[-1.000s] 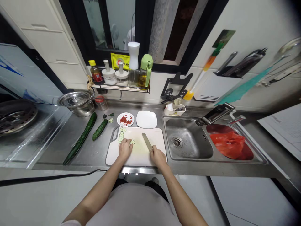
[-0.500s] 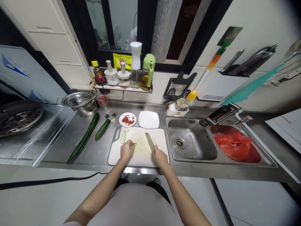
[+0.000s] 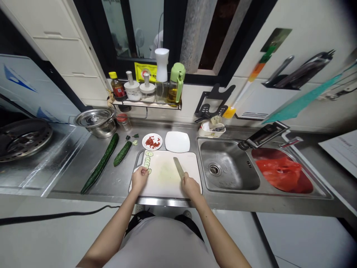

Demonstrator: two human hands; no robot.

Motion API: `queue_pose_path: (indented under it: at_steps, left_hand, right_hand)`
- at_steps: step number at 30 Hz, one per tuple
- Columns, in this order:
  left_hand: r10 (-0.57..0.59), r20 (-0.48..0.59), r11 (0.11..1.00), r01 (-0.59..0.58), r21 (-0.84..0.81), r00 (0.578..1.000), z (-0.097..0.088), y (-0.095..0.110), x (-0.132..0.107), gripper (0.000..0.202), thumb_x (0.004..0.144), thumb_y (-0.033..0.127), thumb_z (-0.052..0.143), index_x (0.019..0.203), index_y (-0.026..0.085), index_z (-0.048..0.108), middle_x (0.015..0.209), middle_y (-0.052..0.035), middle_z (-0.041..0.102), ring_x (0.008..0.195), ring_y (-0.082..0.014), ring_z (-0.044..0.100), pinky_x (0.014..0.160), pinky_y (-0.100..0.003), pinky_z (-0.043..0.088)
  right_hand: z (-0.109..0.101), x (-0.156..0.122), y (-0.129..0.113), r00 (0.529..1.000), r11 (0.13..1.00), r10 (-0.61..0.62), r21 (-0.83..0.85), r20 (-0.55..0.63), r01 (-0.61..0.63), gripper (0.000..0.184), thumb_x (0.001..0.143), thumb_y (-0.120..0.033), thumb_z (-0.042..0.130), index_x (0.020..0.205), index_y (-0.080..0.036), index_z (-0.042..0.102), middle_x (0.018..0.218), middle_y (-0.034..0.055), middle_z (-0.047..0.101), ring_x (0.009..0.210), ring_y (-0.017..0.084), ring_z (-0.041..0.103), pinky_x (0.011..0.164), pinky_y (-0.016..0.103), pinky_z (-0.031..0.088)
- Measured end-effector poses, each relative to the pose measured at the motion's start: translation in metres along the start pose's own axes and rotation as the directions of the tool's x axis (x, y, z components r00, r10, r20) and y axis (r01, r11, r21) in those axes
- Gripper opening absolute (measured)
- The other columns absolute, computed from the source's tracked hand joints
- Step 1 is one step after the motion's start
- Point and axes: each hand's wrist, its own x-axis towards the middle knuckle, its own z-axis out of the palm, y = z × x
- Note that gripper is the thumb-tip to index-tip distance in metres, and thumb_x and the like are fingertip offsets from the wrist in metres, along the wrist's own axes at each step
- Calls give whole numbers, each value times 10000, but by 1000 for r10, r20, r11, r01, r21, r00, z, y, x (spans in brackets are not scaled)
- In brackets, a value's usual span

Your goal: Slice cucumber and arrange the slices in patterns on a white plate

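My left hand [image 3: 140,179] is at the left side of the white cutting board [image 3: 173,188], fingertips pinched on a cucumber slice [image 3: 149,171] at the near end of a row. That row of overlapping cucumber slices [image 3: 147,160] runs along the board's left edge. On the right of the board, my right hand [image 3: 191,186] is closed round the handle of a knife [image 3: 178,167], its blade pointing away from me and lying low over the board. A damp greenish patch marks the board's middle.
Left of the board lie a long cucumber [image 3: 100,163] and a cut cucumber piece [image 3: 122,153]. Behind it stand a plate of chopped red pieces [image 3: 152,148] and a white square plate [image 3: 177,142]. A sink [image 3: 228,163] is to the right; a lidded steel pot [image 3: 102,130] sits back left.
My left hand has moved left from mid-board to the row with the cucumber slice, which is now at the row's near end. My right hand and the knife have hardly moved.
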Motion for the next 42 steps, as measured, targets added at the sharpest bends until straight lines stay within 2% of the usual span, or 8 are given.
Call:
queue_pose_path:
  at_steps: [5,13,21,27,35,42]
  left_hand:
    - [-32,-38,999,33,24,999,-9,-9,12,159,726,318,577,809,193,628,703,-1,657,634,-137,586,617,-223,405]
    - [-65,-36,993,68,100,997,-7,-15,23,142,739,283,565,836,200,628,728,-9,677,671,-153,610,647,-228,414]
    - [-7,-38,978,15,207,999,-6,-13,22,150,750,274,564,854,201,644,777,-21,692,727,-168,622,676,-248,408]
    - [42,-43,971,-31,236,998,-7,-13,27,178,747,276,568,868,205,679,850,-38,686,806,-178,621,752,-267,435]
    - [101,-103,968,-73,242,990,4,16,49,288,797,309,548,1027,203,685,955,-79,651,877,-215,620,825,-317,461]
    - [136,-29,916,-114,386,990,7,40,73,367,834,306,519,1164,212,646,1083,-120,611,1007,-264,576,876,-357,432]
  right_hand:
    - [0,0,-1,1000,1000,13,-9,5,-13,332,928,-211,281,1218,-164,437,983,132,669,918,229,640,705,302,379]
    - [2,1,0,1000,1000,5,-6,-15,-5,357,927,-228,285,1236,-162,452,981,129,670,923,231,638,707,295,373]
    - [2,1,1,1000,1000,13,10,-12,-13,374,941,-242,279,1267,-170,447,993,133,667,921,224,635,732,297,371]
    - [6,3,2,1000,1000,-4,-1,-23,4,365,927,-211,285,1249,-157,448,969,137,668,915,232,638,718,301,378]
    - [7,4,1,1000,1000,-2,-5,-32,2,359,936,-229,297,1258,-155,436,945,129,664,909,227,643,717,298,386]
    - [4,3,-2,1000,1000,16,-3,-1,-16,372,935,-220,306,1288,-177,413,984,126,668,935,214,639,741,295,385]
